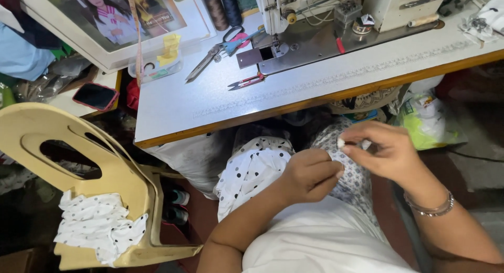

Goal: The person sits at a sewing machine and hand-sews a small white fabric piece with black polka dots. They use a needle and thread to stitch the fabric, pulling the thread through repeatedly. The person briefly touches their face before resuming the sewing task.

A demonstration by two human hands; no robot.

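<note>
Hands both pinched on dotted fabric, small white bit btwn fingertips unclear

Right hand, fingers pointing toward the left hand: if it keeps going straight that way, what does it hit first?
Probably the left hand. The right hand pinches a small white piece with fingertips aimed at the left knuckles, which grip the polka-dot fabric. Depth unclear, but they look nearly touching.

Single head view, steep downward tilt – close over lap, facing sewing table
</note>
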